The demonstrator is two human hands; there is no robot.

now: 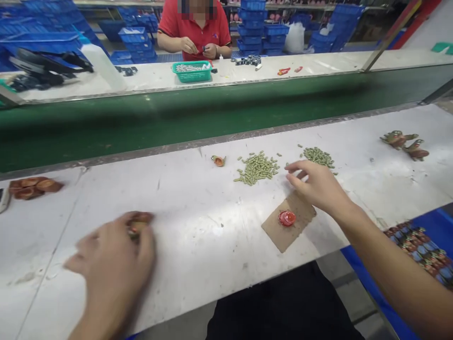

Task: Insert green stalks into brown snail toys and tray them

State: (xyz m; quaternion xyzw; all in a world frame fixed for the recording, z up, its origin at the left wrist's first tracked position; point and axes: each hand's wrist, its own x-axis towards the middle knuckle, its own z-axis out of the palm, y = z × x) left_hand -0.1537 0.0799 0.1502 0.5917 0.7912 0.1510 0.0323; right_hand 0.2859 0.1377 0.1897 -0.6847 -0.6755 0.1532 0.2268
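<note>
Held piece: a small brown-and-green moulded piece (139, 225), blurred, is enclosed by the curled fingers of the left hand (113, 257), at the left of the white flat tabletop (198, 255).
Right hand: the right hand (314, 186) is held half open beside the pellets, a gap left between thumb and forefinger; nothing is seen gripped.
Pellets: small green cylindrical pellets are gathered in 2 heaps, the larger heap (260, 168) and the smaller heap (318, 156).
Card: a small round red container (287, 217) is set on a brown rectangular cardboard sheet (281, 242).
Tabletop ends: 2 brown-and-green figures (397, 139) are placed far right; brown hollow shells (37, 186) are clustered far left.
Opposite bench: a green plastic basket (191, 78) is seen near a red-shirted person (198, 35).
</note>
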